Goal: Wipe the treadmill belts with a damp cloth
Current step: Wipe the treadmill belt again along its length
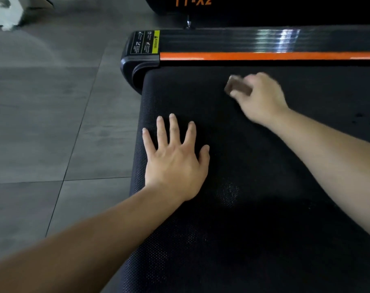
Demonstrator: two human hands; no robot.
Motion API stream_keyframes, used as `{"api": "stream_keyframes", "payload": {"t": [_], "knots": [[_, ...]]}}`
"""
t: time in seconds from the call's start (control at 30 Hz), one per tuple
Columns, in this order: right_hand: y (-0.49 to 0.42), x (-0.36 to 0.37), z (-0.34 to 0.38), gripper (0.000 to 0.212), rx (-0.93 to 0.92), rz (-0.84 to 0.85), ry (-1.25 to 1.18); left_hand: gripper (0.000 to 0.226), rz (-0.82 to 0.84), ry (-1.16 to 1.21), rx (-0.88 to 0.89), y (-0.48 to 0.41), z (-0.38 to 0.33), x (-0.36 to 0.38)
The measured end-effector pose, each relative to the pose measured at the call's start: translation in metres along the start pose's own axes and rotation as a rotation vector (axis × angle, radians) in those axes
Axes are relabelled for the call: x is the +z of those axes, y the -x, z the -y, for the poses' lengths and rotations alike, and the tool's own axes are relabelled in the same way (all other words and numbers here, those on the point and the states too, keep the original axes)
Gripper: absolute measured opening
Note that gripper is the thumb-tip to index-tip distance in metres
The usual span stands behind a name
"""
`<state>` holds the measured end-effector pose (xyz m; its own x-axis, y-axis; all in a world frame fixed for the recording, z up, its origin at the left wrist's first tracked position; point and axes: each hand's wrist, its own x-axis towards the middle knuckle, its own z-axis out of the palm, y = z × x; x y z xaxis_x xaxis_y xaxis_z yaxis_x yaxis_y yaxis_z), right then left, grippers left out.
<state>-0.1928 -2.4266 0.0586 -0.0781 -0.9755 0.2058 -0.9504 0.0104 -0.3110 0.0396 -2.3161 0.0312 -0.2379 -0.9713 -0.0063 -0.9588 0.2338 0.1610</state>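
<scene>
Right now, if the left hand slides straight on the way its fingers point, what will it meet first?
Probably the orange-striped side rail, near its corner cap; only bare belt lies before the left hand.

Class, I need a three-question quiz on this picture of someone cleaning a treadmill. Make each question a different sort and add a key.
1. True or false: the left hand lies flat on the belt with its fingers spread.
2. What does the right hand hold in its grip? A. a brown cloth B. a spray bottle C. a scrubbing brush
3. Fill the gap: the stripe along the side rail beyond the belt is coloured ______.

Key: 1 true; 2 A; 3 orange.
</scene>
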Motion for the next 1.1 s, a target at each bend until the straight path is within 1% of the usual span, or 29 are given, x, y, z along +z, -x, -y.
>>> {"api": "stream_keyframes", "payload": {"t": [0.03, 0.07, 0.1, 0.17, 0.2, 0.23, 0.27, 0.37, 0.4, 0.43, 0.47, 0.53, 0.57, 0.6, 0.63, 0.7, 0.73, 0.77, 0.8, 0.9, 0.93, 0.97, 1.0, 1.07, 1.1], "knots": [[0.013, -0.004, -0.005, 0.029, -0.081, 0.048, -0.016, 0.074, 0.001, -0.001, 0.001, 0.000, 0.000, 0.000], [0.018, -0.010, -0.014, 0.028, -0.112, 0.070, -0.006, 0.074, 0.000, -0.004, 0.002, 0.000, 0.000, 0.000], [0.015, -0.015, -0.023, 0.027, -0.082, 0.066, 0.018, 0.074, -0.001, -0.010, 0.002, 0.000, 0.000, 0.000], [0.006, -0.022, -0.031, 0.030, 0.108, -0.008, 0.022, 0.072, 0.003, -0.018, 0.005, 0.000, 0.000, 0.000], [0.006, -0.020, -0.029, 0.032, 0.167, -0.061, 0.028, 0.071, 0.005, -0.020, 0.005, 0.000, 0.000, 0.000], [0.012, -0.014, -0.022, 0.034, 0.159, -0.094, 0.038, 0.071, 0.009, -0.020, 0.003, 0.000, -0.001, 0.000], [0.024, -0.009, -0.013, 0.033, 0.097, -0.089, 0.025, 0.070, 0.013, -0.017, 0.002, 0.000, -0.001, -0.001], [0.066, -0.008, 0.006, 0.026, -0.159, 0.069, -0.071, 0.071, 0.029, -0.011, 0.000, -0.001, -0.001, -0.003], [0.068, -0.013, 0.001, 0.026, -0.181, 0.086, -0.037, 0.071, 0.034, -0.010, -0.001, -0.001, -0.001, -0.003], [0.062, -0.016, -0.008, 0.028, -0.170, 0.056, 0.007, 0.071, 0.035, -0.009, -0.001, -0.001, -0.001, -0.003], [0.051, -0.021, -0.018, 0.029, -0.099, 0.015, 0.047, 0.070, 0.034, -0.009, -0.001, -0.001, 0.000, -0.003], [0.038, -0.026, -0.027, 0.031, 0.098, -0.050, 0.044, 0.070, 0.027, -0.010, 0.002, 0.000, 0.000, -0.003], [0.041, -0.023, -0.024, 0.031, 0.131, -0.081, 0.038, 0.070, 0.026, -0.010, 0.006, -0.001, 0.000, -0.003], [0.052, -0.019, -0.016, 0.031, 0.108, -0.092, 0.031, 0.070, 0.029, -0.009, 0.007, -0.001, 0.000, -0.003], [0.069, -0.015, -0.007, 0.030, 0.041, -0.082, 0.007, 0.070, 0.033, -0.008, 0.005, -0.001, 0.000, -0.003], [0.113, -0.014, 0.010, 0.027, -0.132, -0.003, -0.078, 0.069, 0.035, -0.012, 0.001, -0.001, 0.000, -0.003], [0.126, -0.016, 0.009, 0.025, -0.190, 0.044, -0.079, 0.070, 0.033, -0.016, 0.000, -0.001, 0.000, -0.003], [0.128, -0.020, 0.002, 0.026, -0.208, 0.049, -0.059, 0.070, 0.032, -0.017, 0.000, -0.001, 0.000, -0.003], [0.120, -0.024, -0.008, 0.027, -0.190, 0.014, -0.033, 0.070, 0.032, -0.014, 0.002, -0.001, 0.000, -0.003], [0.097, -0.030, -0.032, 0.030, 0.045, -0.075, 0.001, 0.069, 0.034, -0.008, -0.001, -0.001, 0.000, -0.004], [0.102, -0.029, -0.028, 0.030, 0.067, -0.096, 0.012, 0.069, 0.035, -0.010, -0.003, -0.001, -0.001, -0.004], [0.116, -0.027, -0.018, 0.030, 0.031, -0.110, 0.019, 0.069, 0.038, -0.013, -0.005, -0.001, -0.001, -0.004], [0.136, -0.026, -0.005, 0.030, -0.051, -0.099, -0.007, 0.069, 0.041, -0.016, -0.007, -0.001, -0.001, -0.004], [0.183, -0.027, 0.018, 0.032, -0.208, 0.012, -0.131, 0.070, 0.044, -0.020, -0.009, 0.000, -0.001, -0.005], [0.198, -0.031, 0.020, 0.034, -0.255, 0.078, -0.162, 0.070, 0.046, -0.018, -0.010, 0.000, -0.001, -0.005]]}}
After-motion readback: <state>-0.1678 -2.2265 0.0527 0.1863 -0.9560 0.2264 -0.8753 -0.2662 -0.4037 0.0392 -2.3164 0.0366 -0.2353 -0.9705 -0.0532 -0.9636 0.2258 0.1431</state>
